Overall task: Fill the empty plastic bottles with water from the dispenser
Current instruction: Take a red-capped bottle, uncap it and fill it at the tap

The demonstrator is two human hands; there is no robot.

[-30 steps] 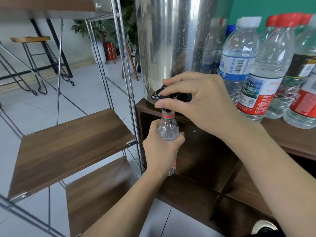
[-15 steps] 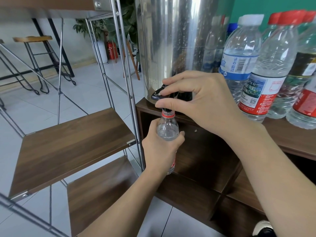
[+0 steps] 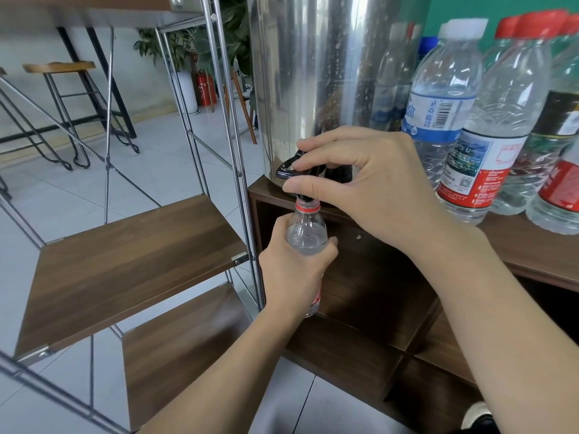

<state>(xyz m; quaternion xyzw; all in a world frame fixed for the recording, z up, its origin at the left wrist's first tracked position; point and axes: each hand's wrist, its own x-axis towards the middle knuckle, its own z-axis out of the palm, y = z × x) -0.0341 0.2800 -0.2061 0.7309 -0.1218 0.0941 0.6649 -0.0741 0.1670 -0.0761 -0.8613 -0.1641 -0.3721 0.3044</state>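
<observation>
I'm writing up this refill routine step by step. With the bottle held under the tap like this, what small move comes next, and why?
Probably keep the right hand on the black tap lever a little longer. The small clear plastic bottle in the left hand sits under the steel dispenser and its neck looks unfilled.

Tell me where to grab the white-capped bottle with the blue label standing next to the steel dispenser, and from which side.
Grip the white-capped bottle round its blue-labelled middle, coming from the front, the open cabinet edge. It stands upright, and the label band looks smoother than the ribbed part below. The dispenser crowds one side, the red-labelled bottle the other and overlaps its lower part, so side approaches look blocked. Probably lift straight up.
</observation>
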